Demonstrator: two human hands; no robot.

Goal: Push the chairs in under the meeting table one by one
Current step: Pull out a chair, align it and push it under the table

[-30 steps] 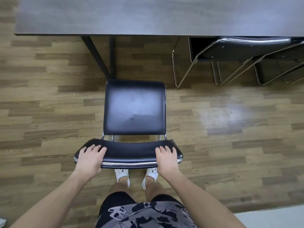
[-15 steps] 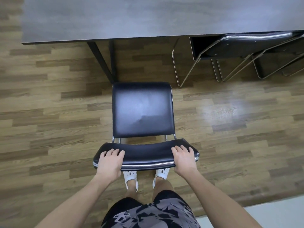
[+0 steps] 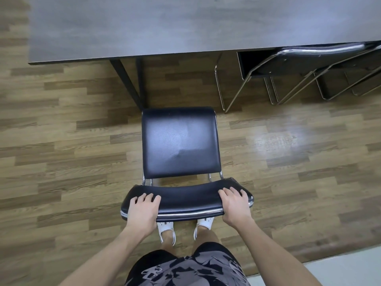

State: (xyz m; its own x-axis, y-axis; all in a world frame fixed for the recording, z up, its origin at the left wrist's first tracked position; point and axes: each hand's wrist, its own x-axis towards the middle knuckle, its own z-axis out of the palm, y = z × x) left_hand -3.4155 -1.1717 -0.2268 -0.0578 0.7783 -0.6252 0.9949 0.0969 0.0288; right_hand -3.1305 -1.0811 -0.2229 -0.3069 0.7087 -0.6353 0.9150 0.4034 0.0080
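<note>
A: What's the layout?

B: A wood-plank floor (image 3: 61,151), with the grey table (image 3: 185,27) running across the top of the view. A black chair (image 3: 181,162) with a chrome frame stands on the floor right in front of the person. Its seat (image 3: 179,129) is wholly out from under the table edge. To the right, a second chair (image 3: 309,58) is already tucked under.

A: And the hands?

B: Both grasp the backrest (image 3: 185,198). The left hand (image 3: 143,209) is near its left end and the right hand (image 3: 235,205) near its right end, with fingers curled over the padded top.

A: So which step is this?

B: I'd judge this chair's push is in hand but not finished, since no part of the seat is under the table yet.

A: What does the next move call for?

B: A steady shove forward, with both hands pressing evenly so the chair doesn't swivel. The dark table leg (image 3: 127,81) appears to stand just by the seat's front-left corner. I'd ease the chair a little to the right first, or that corner may catch.
</note>
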